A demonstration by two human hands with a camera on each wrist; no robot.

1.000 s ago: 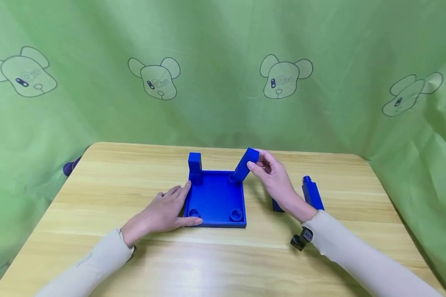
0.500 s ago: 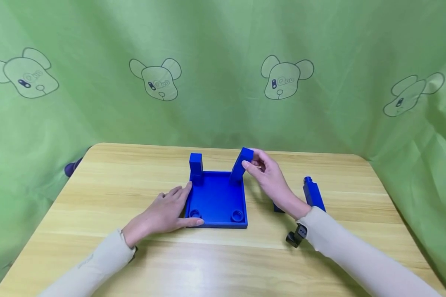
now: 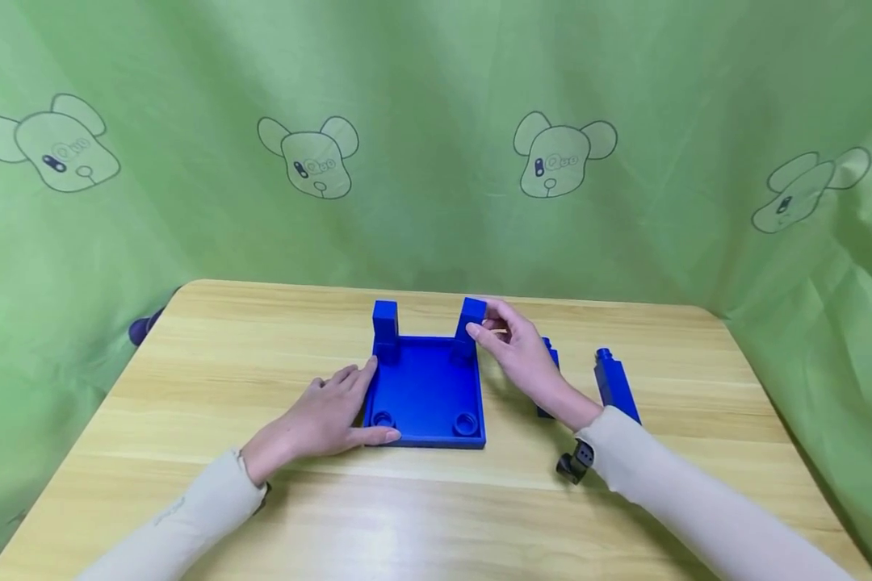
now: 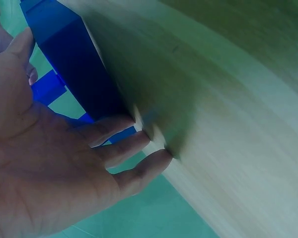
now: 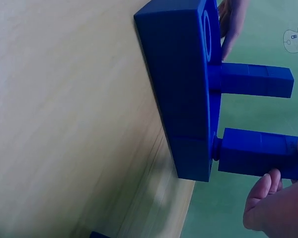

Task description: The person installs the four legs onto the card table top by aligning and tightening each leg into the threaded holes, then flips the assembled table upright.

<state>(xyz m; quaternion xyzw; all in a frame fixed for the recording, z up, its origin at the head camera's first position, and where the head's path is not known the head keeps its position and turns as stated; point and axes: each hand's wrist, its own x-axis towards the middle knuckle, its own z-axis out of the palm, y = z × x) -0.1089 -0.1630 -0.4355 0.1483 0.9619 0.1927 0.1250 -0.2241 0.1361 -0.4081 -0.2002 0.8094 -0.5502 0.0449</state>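
A square blue tray-like base (image 3: 425,391) with raised edges lies on the table; round sockets show at its two near corners. One blue square leg (image 3: 386,323) stands upright at the far left corner. At the far right corner, my right hand (image 3: 526,359) pinches a second blue leg (image 5: 256,151) between thumb and fingers, its lower end at the socket and nearly upright. My left hand (image 3: 320,411) rests with spread, straight fingers along the base's left edge, the thumb on its near edge. In the left wrist view the fingertips (image 4: 164,156) touch the table.
Two more blue legs lie on the table to the right: one leg (image 3: 616,387) with its threaded end pointing away, another leg (image 3: 550,355) partly hidden behind my right hand. A green curtain (image 3: 436,202) with printed bear heads hangs behind the wooden table (image 3: 262,339).
The leg in my right hand has gone from a strong rightward tilt to nearly upright, its top moving left and lower. My left hand stays on the base.
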